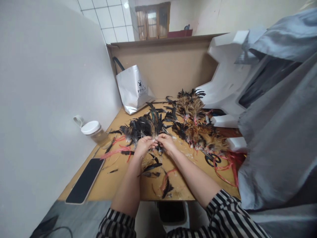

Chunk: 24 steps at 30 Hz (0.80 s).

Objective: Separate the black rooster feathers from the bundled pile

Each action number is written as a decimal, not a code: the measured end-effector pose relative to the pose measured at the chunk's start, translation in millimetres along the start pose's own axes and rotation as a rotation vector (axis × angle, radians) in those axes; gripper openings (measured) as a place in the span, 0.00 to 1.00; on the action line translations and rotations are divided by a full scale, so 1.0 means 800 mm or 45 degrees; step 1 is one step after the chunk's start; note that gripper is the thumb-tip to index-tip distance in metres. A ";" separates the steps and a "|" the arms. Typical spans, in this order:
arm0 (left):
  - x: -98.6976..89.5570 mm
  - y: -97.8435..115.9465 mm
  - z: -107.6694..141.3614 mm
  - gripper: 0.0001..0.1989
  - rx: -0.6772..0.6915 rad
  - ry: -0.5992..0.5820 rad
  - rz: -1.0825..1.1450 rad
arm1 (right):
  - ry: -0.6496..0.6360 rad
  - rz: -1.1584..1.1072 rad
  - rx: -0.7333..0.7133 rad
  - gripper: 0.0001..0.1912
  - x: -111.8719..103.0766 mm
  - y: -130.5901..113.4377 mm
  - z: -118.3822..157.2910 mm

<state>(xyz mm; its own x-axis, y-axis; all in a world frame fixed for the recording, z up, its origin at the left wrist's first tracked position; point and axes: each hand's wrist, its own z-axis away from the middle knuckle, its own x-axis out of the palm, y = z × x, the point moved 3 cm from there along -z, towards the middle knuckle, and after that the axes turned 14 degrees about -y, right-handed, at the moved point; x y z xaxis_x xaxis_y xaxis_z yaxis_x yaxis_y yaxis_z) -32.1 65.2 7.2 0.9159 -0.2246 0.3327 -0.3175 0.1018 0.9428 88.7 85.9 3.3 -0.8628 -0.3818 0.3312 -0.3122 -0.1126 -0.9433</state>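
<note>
Both hands meet over the middle of the wooden table, fingertips nearly touching. My left hand [146, 144] is closed in a pinch at the base of a small bunch of feathers [155, 123]. From the other side, my right hand [165, 142] pinches the same base. The bunch points away from me, brown and dark green. Just behind and left of it lies a heap of black feathers [138, 127]. Loose dark feathers [151, 167] are scattered nearer to me. Tied brown feather bundles [198, 132] lie to the right.
A phone [85, 181] and a lidded jar [94, 132] are at the left. Black scissors [212, 160] and red ribbon [231, 168] lie at the right. A silver bag [133, 89] stands at the back, before a cardboard panel [168, 66]. Grey cloth [279, 138] hangs at the right.
</note>
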 end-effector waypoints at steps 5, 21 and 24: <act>-0.002 -0.002 0.001 0.14 0.050 -0.048 -0.025 | -0.019 -0.023 0.013 0.15 -0.002 -0.004 0.000; 0.004 0.002 0.005 0.10 -0.049 -0.070 0.021 | 0.010 0.070 -0.095 0.13 0.003 -0.015 0.005; 0.004 0.001 0.004 0.10 -0.062 -0.063 0.001 | 0.022 0.131 -0.121 0.12 0.004 -0.015 0.005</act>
<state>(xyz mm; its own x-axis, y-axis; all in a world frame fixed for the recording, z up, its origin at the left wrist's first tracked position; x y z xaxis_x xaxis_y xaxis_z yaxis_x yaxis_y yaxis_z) -30.0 61.3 8.8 0.9021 -0.2721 0.3349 -0.3044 0.1489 0.9408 91.6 82.1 15.8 -0.8989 -0.3708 0.2336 -0.2570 0.0142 -0.9663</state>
